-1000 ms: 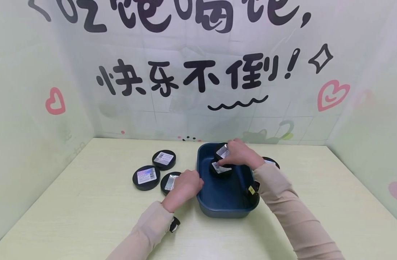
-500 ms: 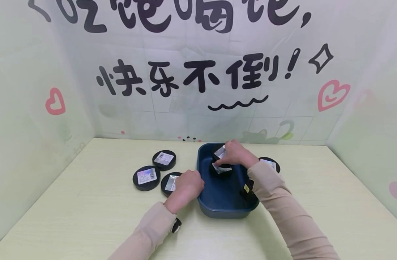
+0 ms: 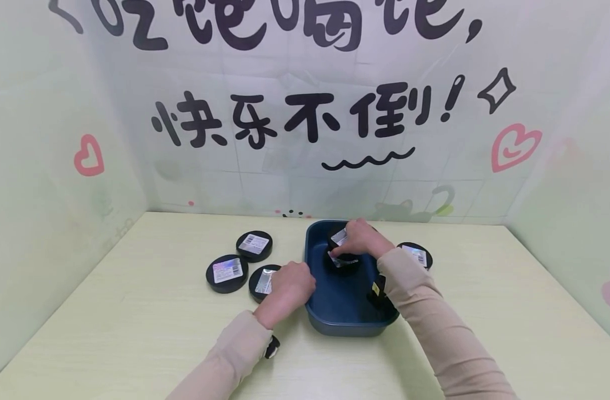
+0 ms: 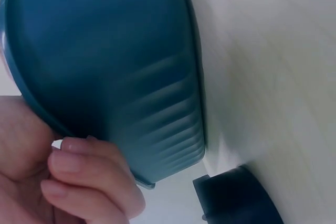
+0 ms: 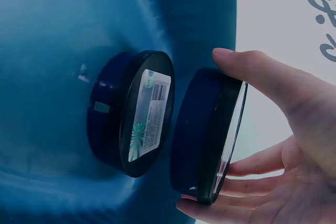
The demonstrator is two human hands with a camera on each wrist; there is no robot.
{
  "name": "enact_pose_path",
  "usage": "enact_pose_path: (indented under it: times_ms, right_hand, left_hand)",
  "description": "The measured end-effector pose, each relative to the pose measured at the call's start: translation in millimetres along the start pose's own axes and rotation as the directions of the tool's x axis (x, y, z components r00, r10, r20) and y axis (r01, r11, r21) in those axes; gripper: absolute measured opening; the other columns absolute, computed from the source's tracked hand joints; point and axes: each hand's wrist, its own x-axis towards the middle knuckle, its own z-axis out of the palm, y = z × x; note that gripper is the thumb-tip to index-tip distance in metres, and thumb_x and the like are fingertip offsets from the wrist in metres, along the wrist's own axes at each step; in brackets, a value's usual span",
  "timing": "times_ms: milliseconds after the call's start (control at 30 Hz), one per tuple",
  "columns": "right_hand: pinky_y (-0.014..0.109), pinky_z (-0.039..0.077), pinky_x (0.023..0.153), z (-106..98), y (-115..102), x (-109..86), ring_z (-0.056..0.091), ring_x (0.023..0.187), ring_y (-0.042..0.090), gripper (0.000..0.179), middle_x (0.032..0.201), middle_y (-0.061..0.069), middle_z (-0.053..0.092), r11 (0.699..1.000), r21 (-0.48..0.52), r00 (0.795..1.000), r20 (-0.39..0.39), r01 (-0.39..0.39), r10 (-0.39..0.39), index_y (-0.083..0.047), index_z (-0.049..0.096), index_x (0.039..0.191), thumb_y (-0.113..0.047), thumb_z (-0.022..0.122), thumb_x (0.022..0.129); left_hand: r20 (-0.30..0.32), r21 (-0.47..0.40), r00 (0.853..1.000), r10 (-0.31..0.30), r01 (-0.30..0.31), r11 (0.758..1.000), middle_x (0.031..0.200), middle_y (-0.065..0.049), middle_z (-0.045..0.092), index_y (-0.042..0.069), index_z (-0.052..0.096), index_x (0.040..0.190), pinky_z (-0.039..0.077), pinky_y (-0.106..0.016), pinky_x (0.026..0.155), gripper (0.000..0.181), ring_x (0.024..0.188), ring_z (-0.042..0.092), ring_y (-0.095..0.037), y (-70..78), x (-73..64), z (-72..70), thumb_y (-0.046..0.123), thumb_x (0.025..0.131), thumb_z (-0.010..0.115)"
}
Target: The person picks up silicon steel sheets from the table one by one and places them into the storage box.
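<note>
My left hand (image 3: 292, 283) pinches the left rim of a dark blue plastic bin (image 3: 342, 305); in the left wrist view the thumb and curled fingertips meet at the bin's edge. Inside the far end of the bin, my right hand (image 3: 364, 239) holds a flat round black case (image 5: 197, 135) between thumb and fingers. Its silvery label faces the palm. A second round black case (image 5: 149, 114) lies on the bin floor, label up, with a small notch in its side. The held case is beside and slightly above it, partly covering it in the head view.
Left of the bin, three similar black cases (image 3: 227, 273) lie label up on the pale table (image 3: 150, 333). Another case (image 3: 420, 254) lies right of the bin, partly behind the right sleeve. A printed backdrop (image 3: 275, 183) stands along the table's far edge.
My right hand has shifted slightly left and lower with the held case, and its forearm has moved left, uncovering more of the case on the right. The left hand keeps its place at the rim.
</note>
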Motion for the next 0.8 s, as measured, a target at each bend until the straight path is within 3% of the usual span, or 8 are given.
enact_pose_path:
  times_ms: [267,467,800]
  right_hand:
    - [0.031,0.044,0.068,6,0,6.1,0.05,0.077,0.022,0.049,0.085,0.011,0.056,0.999,0.01,0.999,0.035,-0.038,0.037,0.003,0.057,0.098,-0.038,0.069,0.072]
    - [0.036,0.042,0.076,12,-3,10.6,0.046,0.088,0.025,0.056,0.094,0.013,0.053,0.994,0.032,0.991,0.081,-0.108,0.105,0.003,0.055,0.106,-0.039,0.07,0.072]
    - [0.039,0.043,0.08,19,-5,13.1,0.047,0.089,0.028,0.063,0.105,0.022,0.044,0.987,0.017,0.982,0.106,-0.16,0.158,0.005,0.045,0.117,-0.035,0.069,0.075]
  left_hand:
    - [0.011,-0.007,1.0,-0.009,0.009,1.0,0.072,-0.011,0.059,0.004,0.064,0.074,0.044,-0.037,0.051,0.02,0.06,0.054,-0.023,0.6,0.0,0.4,0.019,0.083,0.055]
    - [0.021,-0.018,1.0,-0.011,0.011,1.0,0.07,-0.011,0.057,0.004,0.064,0.072,0.043,-0.036,0.05,0.02,0.057,0.052,-0.022,0.2,0.5,1.0,0.018,0.083,0.054]
    - [-0.008,-0.03,1.0,0.007,-0.007,1.0,0.072,-0.012,0.059,0.004,0.064,0.072,0.044,-0.04,0.054,0.019,0.062,0.056,-0.025,-0.2,0.5,1.5,0.017,0.082,0.055]
